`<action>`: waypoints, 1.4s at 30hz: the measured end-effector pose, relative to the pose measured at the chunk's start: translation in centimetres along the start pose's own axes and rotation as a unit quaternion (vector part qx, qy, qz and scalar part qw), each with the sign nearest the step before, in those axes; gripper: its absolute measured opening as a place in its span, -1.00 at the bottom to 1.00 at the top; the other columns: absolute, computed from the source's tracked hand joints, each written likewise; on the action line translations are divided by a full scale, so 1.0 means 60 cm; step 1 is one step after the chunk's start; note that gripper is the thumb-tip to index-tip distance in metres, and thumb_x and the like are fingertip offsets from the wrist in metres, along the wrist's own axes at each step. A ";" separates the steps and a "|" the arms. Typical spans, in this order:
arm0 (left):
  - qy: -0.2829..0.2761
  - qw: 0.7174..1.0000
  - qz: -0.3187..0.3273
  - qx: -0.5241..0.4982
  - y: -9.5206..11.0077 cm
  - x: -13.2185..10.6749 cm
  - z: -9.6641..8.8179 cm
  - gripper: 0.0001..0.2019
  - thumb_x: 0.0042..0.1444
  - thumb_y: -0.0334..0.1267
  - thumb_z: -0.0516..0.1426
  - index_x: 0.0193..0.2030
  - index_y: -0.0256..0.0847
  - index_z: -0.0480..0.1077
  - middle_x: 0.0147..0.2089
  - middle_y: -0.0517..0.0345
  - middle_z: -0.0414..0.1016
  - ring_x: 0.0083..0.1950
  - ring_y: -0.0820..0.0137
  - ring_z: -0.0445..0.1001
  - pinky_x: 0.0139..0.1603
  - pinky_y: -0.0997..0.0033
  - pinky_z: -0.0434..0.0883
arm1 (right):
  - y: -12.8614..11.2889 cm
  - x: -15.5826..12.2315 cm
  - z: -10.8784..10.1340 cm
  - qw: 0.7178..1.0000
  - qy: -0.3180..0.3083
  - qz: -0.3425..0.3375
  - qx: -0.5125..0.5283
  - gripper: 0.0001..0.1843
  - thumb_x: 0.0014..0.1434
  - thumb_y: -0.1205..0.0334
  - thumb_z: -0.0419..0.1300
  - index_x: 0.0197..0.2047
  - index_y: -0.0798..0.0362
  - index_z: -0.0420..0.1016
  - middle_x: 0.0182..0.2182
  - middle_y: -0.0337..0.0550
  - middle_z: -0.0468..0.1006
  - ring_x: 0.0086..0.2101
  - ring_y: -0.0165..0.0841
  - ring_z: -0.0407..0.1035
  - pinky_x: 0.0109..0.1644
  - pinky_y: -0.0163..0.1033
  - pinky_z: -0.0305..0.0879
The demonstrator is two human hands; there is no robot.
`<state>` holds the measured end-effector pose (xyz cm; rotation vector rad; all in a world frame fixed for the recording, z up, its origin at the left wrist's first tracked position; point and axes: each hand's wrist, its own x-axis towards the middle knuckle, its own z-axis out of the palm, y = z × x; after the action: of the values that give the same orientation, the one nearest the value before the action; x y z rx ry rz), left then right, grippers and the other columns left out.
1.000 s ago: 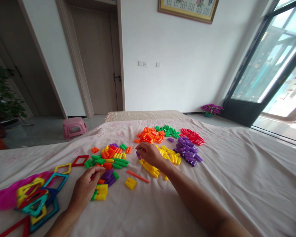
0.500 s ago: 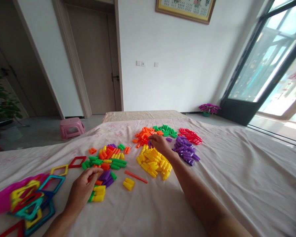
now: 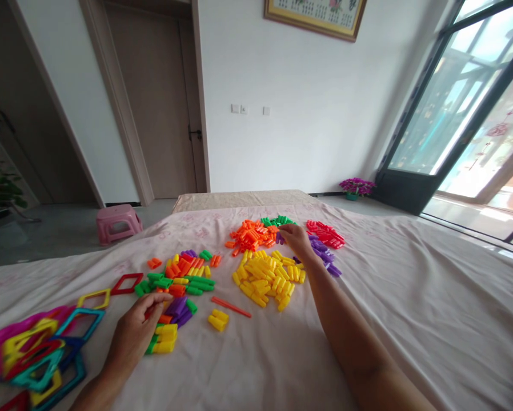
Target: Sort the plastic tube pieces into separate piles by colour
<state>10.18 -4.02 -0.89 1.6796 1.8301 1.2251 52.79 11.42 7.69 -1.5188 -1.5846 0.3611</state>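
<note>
At one o'clock, the right hand (image 3: 298,241) pinches a smooth purple plastic tubular block (image 3: 279,238). At ten, the left hand (image 3: 133,326) curls by multicoloured tubular plastic blocks (image 3: 176,290), hold unclear.

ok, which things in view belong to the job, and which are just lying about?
Seemingly in use:
purple piece in the right hand
mixed-colour pile by the left hand
yellow pile, orange pile, green pile, red pile, purple pile

Apparently not involved:
plastic frames
thin red strip
pink stool
potted flowers
</note>
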 end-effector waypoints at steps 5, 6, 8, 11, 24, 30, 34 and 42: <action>-0.003 1.000 -0.012 0.003 0.000 0.001 0.000 -0.67 0.10 0.05 0.09 -0.15 -0.07 0.51 -0.09 0.16 0.62 -0.10 0.27 0.59 -0.06 0.39 0.49 | 0.035 0.008 -0.058 0.983 0.081 0.051 -0.154 -0.66 0.06 0.25 0.13 -0.13 0.05 0.62 -0.29 -0.14 0.65 -0.25 -0.30 0.50 -0.23 -0.32 0.29; -0.003 1.000 -0.014 0.005 0.001 0.001 -0.001 -0.67 0.09 0.05 0.09 -0.15 -0.07 0.51 -0.09 0.17 0.62 -0.10 0.27 0.58 -0.05 0.38 0.48 | 0.042 0.009 -0.069 0.977 0.089 0.063 -0.182 -0.67 0.06 0.25 0.13 -0.14 0.05 0.63 -0.27 -0.11 0.65 -0.21 -0.27 0.49 -0.21 -0.31 0.28; -0.003 1.000 -0.011 0.007 0.002 0.001 -0.001 -0.67 0.09 0.05 0.08 -0.16 -0.07 0.52 -0.09 0.17 0.63 -0.09 0.26 0.58 -0.04 0.37 0.48 | 0.054 0.008 -0.088 0.965 0.093 0.085 -0.232 -0.69 0.08 0.26 0.13 -0.17 0.05 0.64 -0.25 -0.04 0.65 -0.17 -0.23 0.49 -0.19 -0.29 0.26; 0.003 1.000 -0.001 0.006 0.003 0.002 -0.001 -0.66 0.08 0.06 0.08 -0.18 -0.08 0.53 -0.10 0.15 0.63 -0.08 0.24 0.58 -0.04 0.36 0.48 | 0.062 0.007 -0.103 0.948 0.104 0.114 -0.278 -0.68 0.15 0.25 0.09 -0.14 0.04 0.63 -0.18 0.03 0.63 -0.12 -0.19 0.48 -0.16 -0.25 0.26; -0.002 1.000 -0.023 -0.015 0.021 -0.005 -0.002 -0.62 0.13 0.05 0.05 -0.10 -0.13 0.50 -0.07 0.11 0.63 -0.05 0.25 0.58 -0.01 0.32 0.48 | -0.123 -0.067 0.041 0.973 -0.073 -0.209 -0.061 -0.75 0.19 0.39 0.11 -0.18 0.03 0.61 -0.24 -0.16 0.64 -0.24 -0.34 0.49 -0.12 -0.30 0.30; 0.005 0.999 -0.023 -0.031 0.032 -0.008 -0.006 -0.64 0.13 0.01 0.06 -0.08 -0.13 0.50 -0.05 0.12 0.61 -0.05 0.27 0.57 0.00 0.34 0.47 | -0.188 -0.176 0.119 0.913 -0.247 -0.325 0.003 -0.71 0.24 0.43 0.07 -0.11 0.03 0.57 -0.19 -0.13 0.61 -0.21 -0.36 0.48 -0.10 -0.31 0.34; -0.011 0.998 -0.032 -0.054 0.033 -0.007 -0.003 -0.61 0.13 0.04 0.07 -0.05 -0.13 0.48 0.00 0.10 0.59 0.00 0.25 0.56 0.06 0.30 0.46 | -0.202 -0.221 0.142 0.872 -0.313 -0.377 0.011 -0.63 0.20 0.42 0.13 0.06 0.00 0.49 -0.06 -0.10 0.57 -0.05 -0.30 0.43 0.05 -0.25 0.32; -0.062 0.982 -0.003 -0.180 0.034 -0.009 0.013 -0.48 0.18 -0.02 0.10 0.24 -0.16 0.24 0.12 -0.05 0.49 0.13 0.25 0.50 0.16 0.18 0.43 | -0.220 -0.252 0.167 0.824 -0.350 -0.446 -0.004 -0.38 0.22 0.37 0.14 0.34 0.05 0.17 0.25 -0.04 0.33 0.23 -0.27 0.18 0.32 -0.15 0.09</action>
<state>12.16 -4.43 0.14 1.5095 1.4377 1.3236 34.57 -1.54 5.80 -0.4753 -2.6633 0.3757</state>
